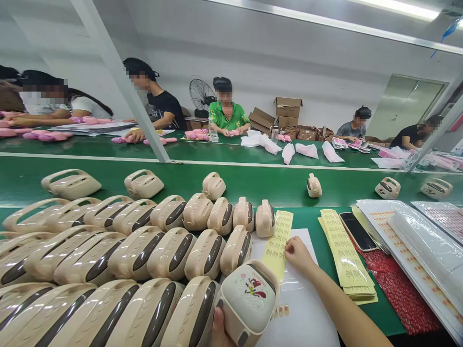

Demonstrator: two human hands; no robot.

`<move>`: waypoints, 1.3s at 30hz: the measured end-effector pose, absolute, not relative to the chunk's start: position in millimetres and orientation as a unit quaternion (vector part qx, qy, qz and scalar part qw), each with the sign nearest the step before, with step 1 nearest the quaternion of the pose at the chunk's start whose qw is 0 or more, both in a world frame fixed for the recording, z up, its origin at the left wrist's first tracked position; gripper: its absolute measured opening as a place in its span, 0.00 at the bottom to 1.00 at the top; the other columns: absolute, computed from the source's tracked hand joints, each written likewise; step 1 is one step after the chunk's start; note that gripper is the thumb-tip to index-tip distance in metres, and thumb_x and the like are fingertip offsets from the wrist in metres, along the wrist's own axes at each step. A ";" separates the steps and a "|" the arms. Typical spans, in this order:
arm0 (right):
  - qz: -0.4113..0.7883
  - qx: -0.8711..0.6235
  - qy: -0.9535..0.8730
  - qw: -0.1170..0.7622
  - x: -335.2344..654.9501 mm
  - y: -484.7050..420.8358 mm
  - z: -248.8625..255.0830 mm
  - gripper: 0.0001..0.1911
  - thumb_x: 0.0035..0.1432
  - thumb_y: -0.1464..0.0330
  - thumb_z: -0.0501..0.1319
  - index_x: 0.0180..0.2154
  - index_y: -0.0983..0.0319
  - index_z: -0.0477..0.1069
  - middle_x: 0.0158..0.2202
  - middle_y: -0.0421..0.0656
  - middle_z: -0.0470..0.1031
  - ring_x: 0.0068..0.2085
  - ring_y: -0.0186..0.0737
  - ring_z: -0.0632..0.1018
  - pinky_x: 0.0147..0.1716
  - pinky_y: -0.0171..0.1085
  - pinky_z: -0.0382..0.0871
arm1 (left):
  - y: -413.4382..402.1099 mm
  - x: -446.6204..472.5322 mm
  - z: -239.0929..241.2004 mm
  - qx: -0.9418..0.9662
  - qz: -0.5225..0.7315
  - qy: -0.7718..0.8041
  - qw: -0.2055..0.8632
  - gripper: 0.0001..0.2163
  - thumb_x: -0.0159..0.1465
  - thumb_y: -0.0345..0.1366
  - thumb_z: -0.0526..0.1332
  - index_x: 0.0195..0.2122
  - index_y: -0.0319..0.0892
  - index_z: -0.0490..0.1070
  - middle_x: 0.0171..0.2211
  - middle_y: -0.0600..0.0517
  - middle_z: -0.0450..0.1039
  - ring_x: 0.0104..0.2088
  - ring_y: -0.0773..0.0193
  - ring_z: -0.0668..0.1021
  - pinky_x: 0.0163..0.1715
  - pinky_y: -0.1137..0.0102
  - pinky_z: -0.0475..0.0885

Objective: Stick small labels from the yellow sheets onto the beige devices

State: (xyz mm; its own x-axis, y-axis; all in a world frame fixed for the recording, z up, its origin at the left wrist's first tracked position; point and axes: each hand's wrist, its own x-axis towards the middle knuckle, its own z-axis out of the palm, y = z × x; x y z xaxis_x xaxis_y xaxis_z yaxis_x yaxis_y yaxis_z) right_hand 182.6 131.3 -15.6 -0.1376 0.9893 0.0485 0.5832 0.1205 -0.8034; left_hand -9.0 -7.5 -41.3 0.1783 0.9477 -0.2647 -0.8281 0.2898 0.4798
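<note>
Gripping a beige portable speaker [260,299] at the near edge, the left hand [219,328] has its thumb up against the casing; the speaker is tilted, its pale grille showing a red cartoon print. The right hand [299,254] is closed, fingertips drawn together at the right edge of a yellow label sheet [279,236]; whether a label is pinched between them, I cannot tell. That sheet lies partly over a white sheet [302,299], where a few small oval stickers [281,311] sit just beside the held speaker. To the left, rows of matching speakers [171,255] fill the green desk [320,243]. To the right lie a stack of yellow label sheets [349,258], a dark-screened smartphone [358,231] and red bubble wrap [401,289]. On the far side, co-workers [228,115] sit around pink items [197,134].
</note>
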 end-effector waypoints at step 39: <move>0.458 -0.431 -0.762 0.153 165.3 88.0 102.3 0.04 0.45 0.74 0.61 0.22 0.62 0.67 0.28 0.37 0.60 0.29 0.32 0.64 0.30 0.33 0.61 | 50.0 15.4 3.1 0.346 0.515 0.475 0.624 0.32 0.51 0.53 0.61 0.54 0.41 0.60 0.51 0.43 0.68 0.53 0.46 0.66 0.50 0.58 0.61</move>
State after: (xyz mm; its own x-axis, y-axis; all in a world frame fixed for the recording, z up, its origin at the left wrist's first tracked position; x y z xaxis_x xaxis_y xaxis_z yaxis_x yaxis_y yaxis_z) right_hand 165.3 88.0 102.3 -0.5810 0.7976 -0.1620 0.5180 0.2089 -0.8295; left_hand 15.4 50.0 3.1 0.0186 0.9715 -0.2365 -0.3154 0.2301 0.9206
